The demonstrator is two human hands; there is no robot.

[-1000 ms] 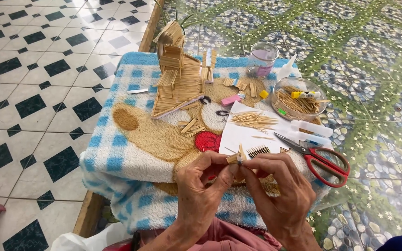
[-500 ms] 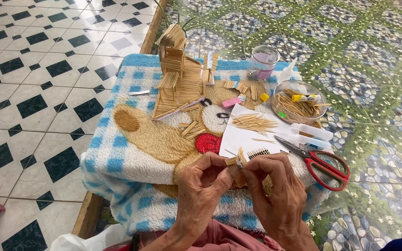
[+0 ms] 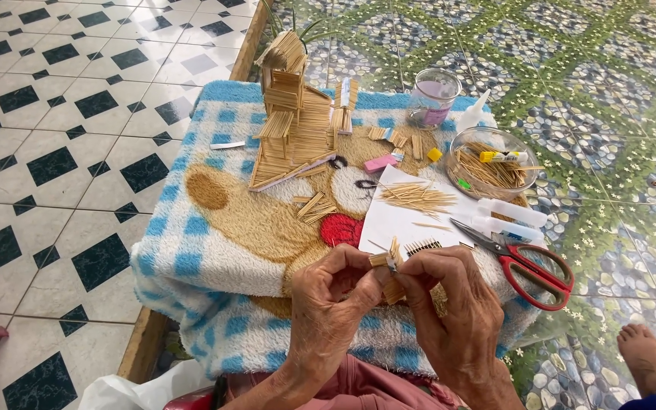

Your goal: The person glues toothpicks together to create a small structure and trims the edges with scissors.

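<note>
Both hands meet at the front edge of a blue checked towel (image 3: 191,250) with a bear picture. My left hand (image 3: 332,304) and my right hand (image 3: 449,311) together pinch a small panel of glued toothpicks (image 3: 390,266), fingertips touching it from both sides. Just beyond it lies a white paper sheet (image 3: 396,220) with a loose pile of toothpicks (image 3: 417,196). A small toothpick house model (image 3: 291,114) stands at the far side of the towel.
Red-handled scissors (image 3: 525,262) lie right of my hands. A glass bowl of toothpicks (image 3: 493,163), a clear cup (image 3: 433,97), white glue bottle (image 3: 474,115) and white tubes (image 3: 510,216) sit at the right. Black-and-white tiles lie left; a bare foot (image 3: 651,353) shows bottom right.
My hands stay in place, fingers shifting slightly on the toothpick panel. A bare foot has come into view at the bottom right.
</note>
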